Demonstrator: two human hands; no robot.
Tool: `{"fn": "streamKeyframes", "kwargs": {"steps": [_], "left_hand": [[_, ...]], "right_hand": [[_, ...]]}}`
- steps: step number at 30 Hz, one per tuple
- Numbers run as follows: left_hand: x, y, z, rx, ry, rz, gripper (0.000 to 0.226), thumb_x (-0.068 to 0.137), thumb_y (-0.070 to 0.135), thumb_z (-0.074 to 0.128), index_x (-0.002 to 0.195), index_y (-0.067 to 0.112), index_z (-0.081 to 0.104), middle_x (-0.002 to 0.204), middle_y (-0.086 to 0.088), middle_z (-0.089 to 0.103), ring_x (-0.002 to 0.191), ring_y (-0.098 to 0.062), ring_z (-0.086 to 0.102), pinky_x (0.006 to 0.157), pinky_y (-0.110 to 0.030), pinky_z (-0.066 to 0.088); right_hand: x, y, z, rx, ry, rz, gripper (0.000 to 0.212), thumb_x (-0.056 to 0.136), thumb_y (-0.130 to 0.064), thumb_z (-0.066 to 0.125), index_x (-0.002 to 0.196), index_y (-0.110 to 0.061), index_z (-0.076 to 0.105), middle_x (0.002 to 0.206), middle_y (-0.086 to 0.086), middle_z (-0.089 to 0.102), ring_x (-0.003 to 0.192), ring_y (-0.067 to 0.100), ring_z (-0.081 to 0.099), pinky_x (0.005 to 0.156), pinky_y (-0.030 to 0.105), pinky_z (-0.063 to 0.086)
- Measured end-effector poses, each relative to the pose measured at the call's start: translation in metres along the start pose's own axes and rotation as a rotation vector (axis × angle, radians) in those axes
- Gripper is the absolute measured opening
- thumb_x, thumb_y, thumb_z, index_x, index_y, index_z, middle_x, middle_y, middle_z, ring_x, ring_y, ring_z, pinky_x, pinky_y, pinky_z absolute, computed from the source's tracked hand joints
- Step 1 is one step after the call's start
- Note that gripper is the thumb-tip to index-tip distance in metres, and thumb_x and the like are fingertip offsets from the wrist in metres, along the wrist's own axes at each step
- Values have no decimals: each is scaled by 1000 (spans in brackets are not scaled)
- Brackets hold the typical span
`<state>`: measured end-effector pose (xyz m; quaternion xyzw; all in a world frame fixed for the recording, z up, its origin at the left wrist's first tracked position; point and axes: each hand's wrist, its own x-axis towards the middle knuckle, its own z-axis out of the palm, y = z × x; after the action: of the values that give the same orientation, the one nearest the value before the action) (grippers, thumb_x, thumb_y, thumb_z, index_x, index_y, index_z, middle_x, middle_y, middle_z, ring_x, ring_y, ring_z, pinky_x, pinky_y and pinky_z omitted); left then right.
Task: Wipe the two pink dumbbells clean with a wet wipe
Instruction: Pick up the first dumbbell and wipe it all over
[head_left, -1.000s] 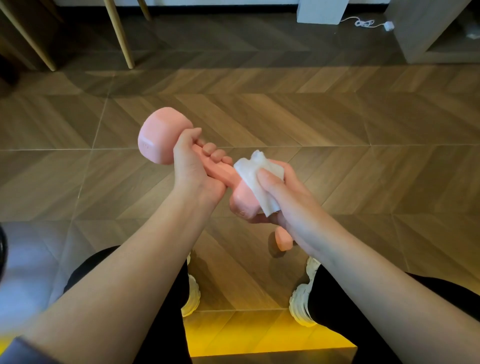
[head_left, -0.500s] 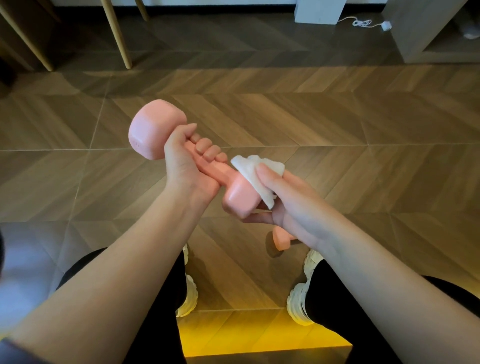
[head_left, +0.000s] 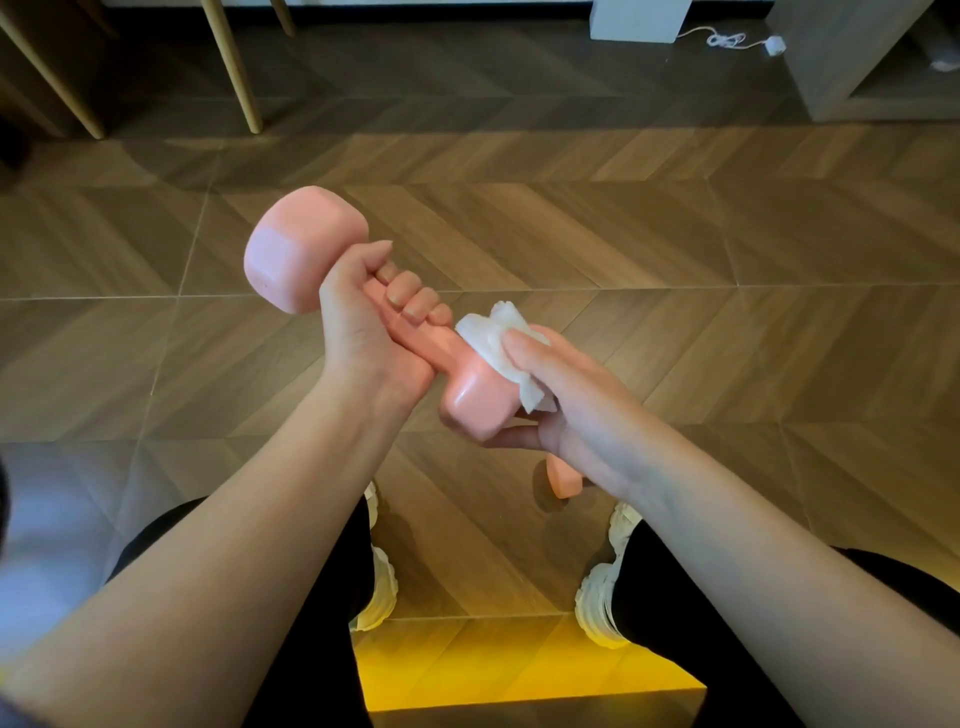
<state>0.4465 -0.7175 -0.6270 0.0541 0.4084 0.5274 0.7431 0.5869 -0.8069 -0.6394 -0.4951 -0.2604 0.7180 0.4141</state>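
Left hand (head_left: 363, 332), 9 o'clock of centre: four fingers curled tight together round the handle of the raised dumbbell (head_left: 434, 347), thumb up against its far head. The bar is tilted, far head at 10 o'clock, near head at centre, all in the air above the wood floor (head_left: 727, 312). Wet wipe (head_left: 493, 338) sits bunched on the near head's upper right side. Right hand (head_left: 561, 400), 3 o'clock of that head: fingers close together, laid over the wipe and pressing it on, thumb hooked under the head. Second dumbbell (head_left: 563, 480) lies on the floor at 6 o'clock, mostly hidden under the right wrist, near the right shoe (head_left: 602, 603); I see one end only.

Risks, my guess: the near head looks glossy, likely wet. If the left grip slackens during a hard rub, the weight could slide and drop toward the shoes or the dumbbell below. The bunched wipe may miss faces. The handle under the left fingers gets skipped unless I regrip.
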Motion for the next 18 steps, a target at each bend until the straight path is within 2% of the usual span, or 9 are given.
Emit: {"fn": "streamKeyframes", "kwargs": {"steps": [2, 4, 6, 9, 11, 13, 16, 18], "left_hand": [[0, 1, 0, -8, -2, 1, 38, 89, 18, 49, 55, 21, 32, 48, 8, 23, 40, -12, 22, 43, -23, 29], [-1, 3, -1, -23, -1, -8, 37, 89, 19, 50, 55, 21, 34, 49, 8, 23, 41, -11, 23, 44, -23, 29], [-1, 4, -1, -22, -3, -10, 38, 89, 20, 50, 55, 21, 34, 49, 8, 23, 41, -11, 23, 44, -23, 28], [-3, 2, -1, 8, -9, -6, 39, 90, 20, 48, 55, 22, 31, 49, 8, 21, 41, -12, 20, 42, -23, 27], [-4, -1, 0, 30, -19, -7, 39, 91, 19, 47, 56, 22, 30, 48, 7, 22, 39, -12, 21, 42, -22, 28], [-4, -2, 1, 40, -24, -11, 38, 90, 18, 47, 56, 22, 31, 48, 7, 23, 40, -12, 22, 42, -23, 29], [-4, -2, 1, 23, -26, -33, 36, 89, 19, 48, 57, 22, 32, 49, 8, 23, 41, -11, 23, 43, -23, 29], [-4, -1, 0, 18, -28, -40, 36, 89, 19, 49, 57, 22, 33, 50, 8, 23, 42, -11, 23, 43, -24, 29]], "right_hand": [[-1, -4, -6, 60, -110, 20, 41, 93, -27, 61, 133, -19, 54, 120, 10, 64, 109, 26, 65, 96, 56, 52], [-3, -7, -10, 71, -185, 27, 48, 87, -20, 64, 134, -20, 53, 125, 10, 61, 113, 26, 63, 100, 56, 50], [-3, -4, -8, 18, -157, 14, 54, 82, -20, 69, 133, -21, 53, 129, 9, 60, 114, 26, 64, 98, 54, 52], [-1, 3, 2, -100, -20, -14, 53, 78, -34, 79, 125, -28, 55, 123, 4, 64, 106, 19, 69, 88, 45, 59], [-1, 2, 3, -133, -6, -5, 45, 85, -44, 70, 125, -30, 54, 118, 4, 66, 99, 15, 70, 84, 41, 60], [-2, -4, -4, -145, -50, 35, 45, 90, -45, 64, 130, -28, 54, 121, 7, 66, 103, 19, 68, 92, 46, 57], [-4, -12, -19, -93, -181, 61, 44, 86, -32, 67, 129, -26, 58, 118, 5, 67, 108, 21, 64, 100, 48, 52], [-5, -11, -23, -104, -228, 48, 44, 83, -27, 67, 127, -26, 58, 115, 1, 67, 104, 17, 65, 94, 39, 56]]}}
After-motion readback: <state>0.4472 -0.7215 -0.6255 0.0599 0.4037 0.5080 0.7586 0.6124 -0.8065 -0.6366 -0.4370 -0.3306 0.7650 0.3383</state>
